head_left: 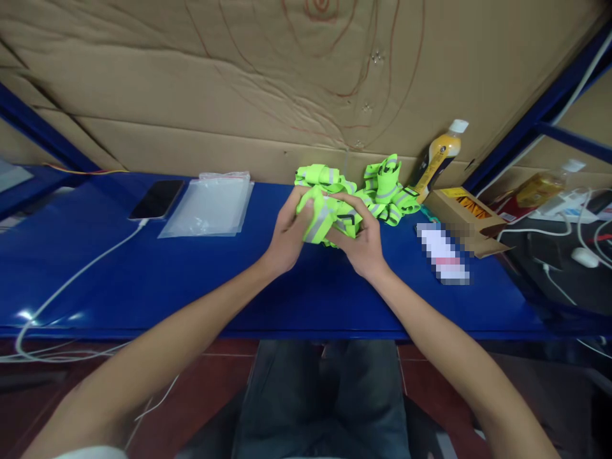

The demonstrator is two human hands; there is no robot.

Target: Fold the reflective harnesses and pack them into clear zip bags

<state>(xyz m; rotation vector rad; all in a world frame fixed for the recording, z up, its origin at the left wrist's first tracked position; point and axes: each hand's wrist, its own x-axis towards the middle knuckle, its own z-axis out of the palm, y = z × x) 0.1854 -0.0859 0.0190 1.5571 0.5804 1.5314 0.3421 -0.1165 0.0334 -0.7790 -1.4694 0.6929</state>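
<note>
Between my two hands is a bundled neon-green reflective strap (pixel 319 220) with grey bands and a black buckle. My left hand (pixel 288 233) grips its left side, thumb pressed on the front. On the right side, my right hand (pixel 363 239) curls round the same bundle near the buckle. Some of its fingers are hidden behind the strap. Just behind the hands lie more neon-green reflective straps (pixel 389 188) in loose rolls, against the cardboard. To the left, a stack of clear plastic bags (pixel 208 207) lies flat on the blue table (pixel 191 274).
A dark phone (pixel 157 199) on a white cable lies at the left. At the right are a drink bottle (pixel 438 156), an open cardboard box (pixel 471 220) and a pixelated flat item (pixel 442 254). A cardboard wall (pixel 191 95) closes off the back.
</note>
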